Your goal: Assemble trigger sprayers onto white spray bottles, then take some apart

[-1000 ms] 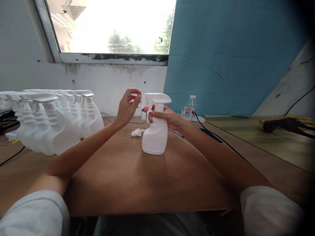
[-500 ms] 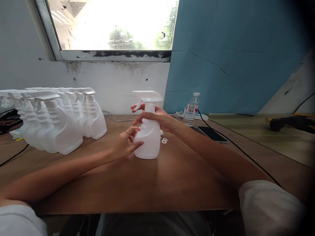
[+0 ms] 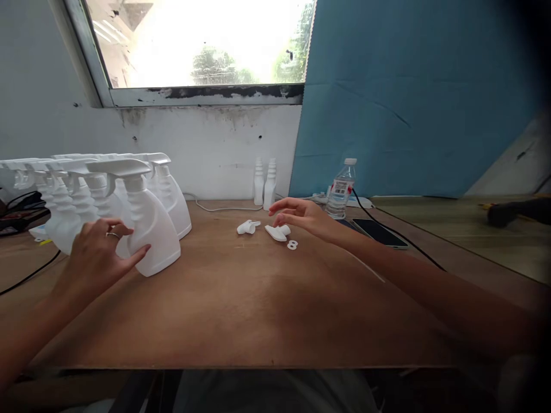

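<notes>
My left hand [image 3: 101, 249] wraps round the lower body of a white trigger spray bottle [image 3: 148, 229] that stands upright on the wooden table [image 3: 258, 310], right beside a row of several like bottles [image 3: 64, 201]. My right hand [image 3: 301, 217] hovers with fingers spread just above a loose white trigger piece [image 3: 278, 232] and a small white ring part [image 3: 292, 245]. Another loose white trigger piece [image 3: 248, 227] lies a little to the left of it.
Two small white bottles without heads [image 3: 264, 182] stand at the wall. A water bottle [image 3: 341, 189], a phone [image 3: 380, 233] and black cables [image 3: 413, 246] lie at the right. A white cable [image 3: 215, 207] runs along the back.
The spray bottle has gone from the table's middle to the left, beside the row, carried by my left hand. My right hand let go of it and moved over the loose parts.
</notes>
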`<state>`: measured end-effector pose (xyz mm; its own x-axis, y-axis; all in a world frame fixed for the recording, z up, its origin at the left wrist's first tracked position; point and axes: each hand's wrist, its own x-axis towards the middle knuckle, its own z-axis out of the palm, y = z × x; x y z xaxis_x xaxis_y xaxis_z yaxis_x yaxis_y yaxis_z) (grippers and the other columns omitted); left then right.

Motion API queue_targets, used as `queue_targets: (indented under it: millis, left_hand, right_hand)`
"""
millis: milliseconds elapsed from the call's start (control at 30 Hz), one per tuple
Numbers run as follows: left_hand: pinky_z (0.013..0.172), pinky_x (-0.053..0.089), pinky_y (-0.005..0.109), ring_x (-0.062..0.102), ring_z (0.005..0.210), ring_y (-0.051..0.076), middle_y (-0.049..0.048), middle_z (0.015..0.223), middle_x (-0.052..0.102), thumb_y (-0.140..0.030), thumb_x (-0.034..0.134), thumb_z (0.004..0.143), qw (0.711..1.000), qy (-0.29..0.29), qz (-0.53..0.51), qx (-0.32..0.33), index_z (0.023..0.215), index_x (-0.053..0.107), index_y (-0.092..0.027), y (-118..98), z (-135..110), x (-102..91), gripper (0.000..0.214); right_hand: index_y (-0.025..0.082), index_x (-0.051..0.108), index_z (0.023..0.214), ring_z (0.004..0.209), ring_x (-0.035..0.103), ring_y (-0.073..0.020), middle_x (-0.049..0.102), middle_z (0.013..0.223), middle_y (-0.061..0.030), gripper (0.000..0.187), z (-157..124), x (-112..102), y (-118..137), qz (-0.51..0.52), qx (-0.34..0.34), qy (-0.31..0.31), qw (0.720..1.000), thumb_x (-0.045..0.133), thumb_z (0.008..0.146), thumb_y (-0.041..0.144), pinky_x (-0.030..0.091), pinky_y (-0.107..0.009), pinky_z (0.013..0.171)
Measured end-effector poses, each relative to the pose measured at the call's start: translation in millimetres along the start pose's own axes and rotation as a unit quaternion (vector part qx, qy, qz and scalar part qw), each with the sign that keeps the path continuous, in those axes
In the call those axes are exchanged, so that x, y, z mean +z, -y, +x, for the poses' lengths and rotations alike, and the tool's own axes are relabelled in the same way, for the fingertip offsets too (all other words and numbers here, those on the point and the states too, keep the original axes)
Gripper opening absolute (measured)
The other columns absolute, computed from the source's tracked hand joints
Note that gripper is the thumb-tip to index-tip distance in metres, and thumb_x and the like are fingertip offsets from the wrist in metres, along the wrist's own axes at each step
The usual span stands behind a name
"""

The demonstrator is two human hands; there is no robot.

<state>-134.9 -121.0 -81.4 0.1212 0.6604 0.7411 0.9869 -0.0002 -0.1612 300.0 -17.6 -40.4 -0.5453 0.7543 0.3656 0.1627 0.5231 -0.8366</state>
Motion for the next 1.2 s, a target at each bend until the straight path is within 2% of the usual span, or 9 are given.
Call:
queue_targets:
  millis: [100, 300, 533, 667, 767, 867, 967, 1100, 1200]
  left_hand:
    - [0.089, 0.042, 0.041, 0.050, 0.107, 0.032, 0.0127, 0.119, 0.054, -0.049, 0.051, 0.088, 0.993, -0.007, 0.114, -0.009, 0.103, 0.065, -0.013, 15, -1, 4.8, 0.042]
    - [0.088, 0.041, 0.038, 0.048, 0.109, 0.031, 0.0107, 0.118, 0.057, -0.047, 0.056, 0.087, 0.985, -0.035, 0.171, -0.007, 0.099, 0.065, -0.013, 17, 0, 6.5, 0.037]
    - [0.089, 0.046, 0.042, 0.053, 0.109, 0.034, 0.0150, 0.118, 0.060, -0.057, 0.063, 0.082, 0.984, -0.080, 0.159, -0.023, 0.108, 0.056, -0.011, 12, 1, -2.0, 0.053]
    - [0.092, 0.047, 0.048, 0.056, 0.108, 0.033, 0.0155, 0.117, 0.060, -0.048, 0.066, 0.083, 0.986, -0.148, 0.055, 0.057, 0.109, 0.050, -0.017, -16, 6, -12.8, 0.043]
    - [0.090, 0.049, 0.042, 0.057, 0.105, 0.027, 0.0116, 0.110, 0.060, -0.033, 0.063, 0.088, 0.978, -0.090, -0.076, 0.173, 0.110, 0.047, -0.019, -60, 11, -9.3, 0.030]
    - [0.094, 0.049, 0.041, 0.056, 0.110, 0.026, 0.0129, 0.119, 0.057, -0.032, 0.056, 0.091, 0.945, 0.024, -0.187, 0.266, 0.115, 0.048, -0.018, -110, 21, 14.5, 0.029]
    - [0.103, 0.046, 0.044, 0.051, 0.122, 0.028, 0.0159, 0.133, 0.052, -0.033, 0.055, 0.091, 0.913, 0.095, -0.261, 0.299, 0.124, 0.047, -0.016, -151, 41, 54.7, 0.038]
    - [0.113, 0.039, 0.046, 0.045, 0.133, 0.030, 0.0165, 0.145, 0.043, -0.030, 0.058, 0.087, 0.902, 0.123, -0.338, 0.240, 0.138, 0.042, -0.015, -184, 75, 112.2, 0.056]
    - [0.112, 0.039, 0.046, 0.048, 0.132, 0.030, 0.0158, 0.144, 0.047, -0.030, 0.061, 0.084, 0.893, 0.159, -0.389, 0.165, 0.135, 0.049, -0.014, -193, 92, 142.4, 0.055]
  right_hand:
    - [0.017, 0.066, 0.100, 0.081, 0.067, -0.0166, 0.067, 0.103, -0.0072, 0.035, -8, -14, -8, -0.027, 0.027, -0.038, 0.999, 0.070, 0.080, 0.044, 0.052, -0.036, 0.084]
    - [0.016, 0.068, 0.087, 0.075, 0.065, -0.0173, 0.068, 0.081, -0.0054, 0.031, -18, -30, -19, -0.165, 0.052, -0.051, 0.984, 0.062, 0.083, 0.046, 0.050, -0.033, 0.077]
    - [0.016, 0.070, 0.079, 0.072, 0.064, -0.0187, 0.072, 0.081, -0.0080, 0.026, -19, -55, -53, -0.459, 0.067, 0.021, 0.886, 0.050, 0.085, 0.031, 0.043, -0.028, 0.065]
    - [0.015, 0.071, 0.077, 0.069, 0.063, -0.0197, 0.071, 0.077, -0.0093, 0.022, -21, -64, -67, -0.485, 0.090, 0.053, 0.868, 0.052, 0.082, 0.025, 0.040, -0.028, 0.062]
    - [0.017, 0.072, 0.085, 0.074, 0.064, -0.0180, 0.072, 0.085, -0.0067, 0.022, -24, -54, -69, -0.465, 0.090, 0.093, 0.876, 0.052, 0.085, 0.027, 0.042, -0.026, 0.065]
    - [0.018, 0.071, 0.096, 0.079, 0.064, -0.0179, 0.072, 0.092, -0.0069, 0.026, -27, -36, -66, -0.452, 0.058, 0.116, 0.883, 0.050, 0.090, 0.032, 0.044, -0.027, 0.069]
    - [0.017, 0.070, 0.100, 0.084, 0.063, -0.0198, 0.069, 0.098, -0.0091, 0.027, -30, -23, -66, -0.446, 0.004, 0.124, 0.886, 0.050, 0.091, 0.033, 0.045, -0.030, 0.074]
    - [0.018, 0.069, 0.102, 0.090, 0.062, -0.0214, 0.068, 0.102, -0.0103, 0.028, -35, -16, -76, -0.432, -0.029, 0.084, 0.897, 0.049, 0.093, 0.034, 0.047, -0.034, 0.083]
    - [0.018, 0.068, 0.101, 0.088, 0.063, -0.0206, 0.069, 0.099, -0.0093, 0.026, -39, -12, -86, -0.428, -0.058, 0.033, 0.901, 0.050, 0.094, 0.035, 0.049, -0.034, 0.081]
